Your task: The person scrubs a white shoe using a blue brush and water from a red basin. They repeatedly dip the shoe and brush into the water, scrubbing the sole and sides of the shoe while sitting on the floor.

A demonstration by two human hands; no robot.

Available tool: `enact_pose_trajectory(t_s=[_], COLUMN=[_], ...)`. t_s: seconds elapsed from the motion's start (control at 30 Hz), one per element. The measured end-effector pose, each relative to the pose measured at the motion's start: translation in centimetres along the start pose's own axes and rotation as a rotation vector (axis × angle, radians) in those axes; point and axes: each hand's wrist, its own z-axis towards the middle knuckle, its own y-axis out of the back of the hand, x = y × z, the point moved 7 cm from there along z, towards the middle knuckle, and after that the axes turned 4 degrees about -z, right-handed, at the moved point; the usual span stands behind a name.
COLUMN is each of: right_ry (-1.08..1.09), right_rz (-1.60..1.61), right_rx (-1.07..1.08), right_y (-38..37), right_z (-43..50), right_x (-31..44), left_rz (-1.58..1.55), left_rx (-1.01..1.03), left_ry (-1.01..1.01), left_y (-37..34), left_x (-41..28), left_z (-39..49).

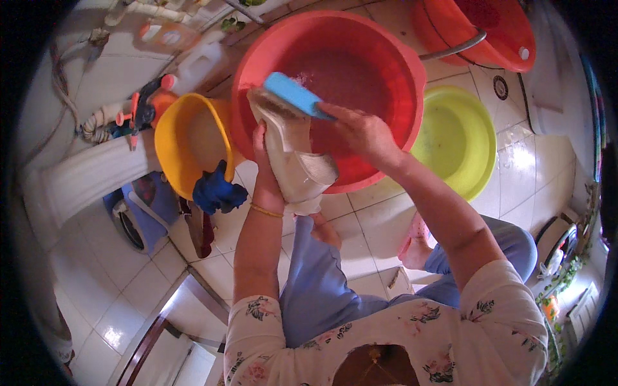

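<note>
My left hand (266, 169) grips a beige shoe (285, 140) from its left side, holding it tilted over the near left rim of a red plastic basin (333, 181). A ribbed patch shows at the shoe's near end. Most of my left fingers are hidden by the shoe. In my right hand (367, 137) is a blue brush (294, 94), its back turned up and its bristle side down at the shoe's darker far end. Whether the bristles touch the shoe is hard to tell. Shallow water appears to lie in the basin.
Left of the basin stands a yellow bucket (166, 140), a dark blue cloth (218, 188) over its rim. A lime-green basin (485, 149) sits to the right. Behind it is a red bucket (434, 29). A white pedestal (106, 164) and bottles (200, 62) are at left.
</note>
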Motion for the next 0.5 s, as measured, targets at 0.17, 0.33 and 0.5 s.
enact_pose_trajectory(t_s=[0.17, 0.33, 0.5], right_ry=[0.061, -0.109, -0.073], right_rz=[-0.092, -0.419, -0.285], right_rx=[0.075, 0.124, -0.008], right_y=[-1.6, 1.3, 3.6], right_z=[0.6, -3.0, -3.1], right_x=[1.2, 1.6, 0.0], left_rz=[0.077, 0.077, 0.06], left_rx=[0.118, 0.208, 0.419], left_ry=[-0.008, 0.067, 0.129], left_y=[-2.7, -4.4, -5.2], left_x=[0.2, -1.0, -2.8], left_z=[-1.4, -2.2, -2.3])
